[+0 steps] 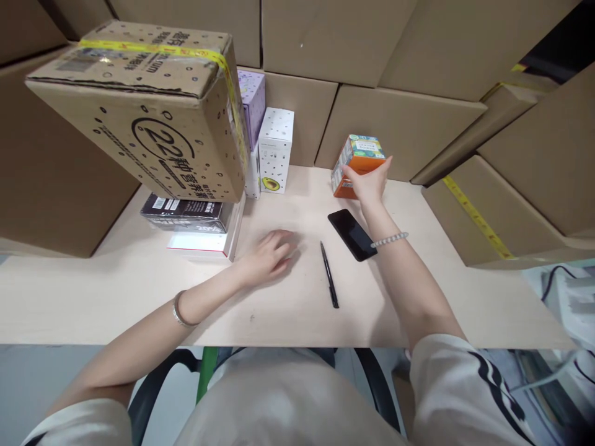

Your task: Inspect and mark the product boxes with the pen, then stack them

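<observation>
At the back of the table, my right hand (370, 179) grips a small orange box (348, 162) with a blue and green top, thumb on its left side and fingers on its right. The box stands upright close to the cardboard wall. My left hand (272, 255) rests on the tabletop with its fingers loosely curled and somewhat apart, holding nothing. Between the two hands lies a black pen (329, 275). A black smartphone (352, 233) lies under the right wrist, its lower end close to the beaded bracelet (389, 240).
A large printed carton (186, 136) sits left on a dark box (186, 212) and a white box (199, 243). Behind it stand a white avocado box (276, 148) and a purple box (252, 102). Stacked cartons (502, 210) border the table's (288, 316) right side.
</observation>
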`<state>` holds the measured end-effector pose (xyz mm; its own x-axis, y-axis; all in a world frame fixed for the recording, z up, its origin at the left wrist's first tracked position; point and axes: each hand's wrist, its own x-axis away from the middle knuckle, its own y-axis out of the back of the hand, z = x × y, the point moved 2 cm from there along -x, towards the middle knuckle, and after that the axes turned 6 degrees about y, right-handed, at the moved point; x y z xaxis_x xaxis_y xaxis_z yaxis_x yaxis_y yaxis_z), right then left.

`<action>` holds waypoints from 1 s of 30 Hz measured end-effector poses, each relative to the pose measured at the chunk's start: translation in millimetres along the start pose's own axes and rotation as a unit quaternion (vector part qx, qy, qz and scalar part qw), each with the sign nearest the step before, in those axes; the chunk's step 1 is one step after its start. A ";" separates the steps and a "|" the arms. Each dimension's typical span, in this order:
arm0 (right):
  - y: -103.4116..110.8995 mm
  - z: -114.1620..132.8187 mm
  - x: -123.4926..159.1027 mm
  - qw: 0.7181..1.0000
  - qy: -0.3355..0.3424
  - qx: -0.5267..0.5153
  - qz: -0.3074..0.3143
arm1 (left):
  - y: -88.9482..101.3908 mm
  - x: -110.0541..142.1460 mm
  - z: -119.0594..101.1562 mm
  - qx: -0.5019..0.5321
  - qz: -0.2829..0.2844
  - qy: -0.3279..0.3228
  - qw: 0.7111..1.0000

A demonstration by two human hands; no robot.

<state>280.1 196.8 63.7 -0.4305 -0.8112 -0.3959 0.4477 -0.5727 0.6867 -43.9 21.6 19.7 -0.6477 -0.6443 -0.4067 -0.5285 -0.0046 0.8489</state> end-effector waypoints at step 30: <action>65.4 35.0 148.4 0.924 0.244 -0.201 0.214 | 4.5 1.5 10.4 0.108 -0.064 0.060 0.990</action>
<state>218.1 43.1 71.2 0.2142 -0.8743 -0.4356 0.7927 -0.1050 0.6004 -53.0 28.6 19.4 -0.5049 -0.7352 -0.4524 -0.7151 0.0627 0.6962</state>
